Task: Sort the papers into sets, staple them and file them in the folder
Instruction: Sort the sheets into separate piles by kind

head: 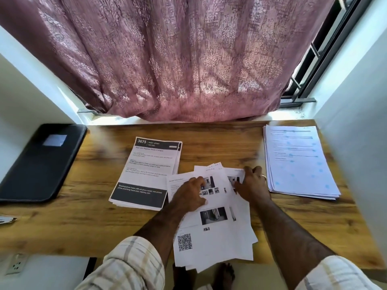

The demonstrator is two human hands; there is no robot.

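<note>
Wood-grain boards make up my desk (209, 139), which is pushed against a window hung with a mauve patterned curtain (178, 59). White walls close in on both sides, and a dark window grille (310, 65) shows past the curtain's right edge.

Three lots of papers lie on the desk. A loose pile (215, 233) with photos and a square code sits right in front of me and overhangs the near edge. My left hand (191, 194) rests on top of it, the fingers loosely curled and pressing down on the top sheet. My right hand (252, 185) is at the pile's far right corner, where its fingers seem to pinch the edge of a sheet; the blur keeps me from being sure. Just left of the pile, and partly tucked under it, lies a stack (146, 174) headed "3675" with dark bands. Well apart on the right lies a third stack (299, 160) of pale printed sheets.

My black folder (39, 162) lies closed to the left, beside the desk, its near corner overlapping the edge.

At the left edge a small metallic object (6, 219) is cut off and I cannot tell what it is. Most of the print is too blurred to read. Below the desk, a wall socket (15, 263) and my bare foot (225, 275) show.
</note>
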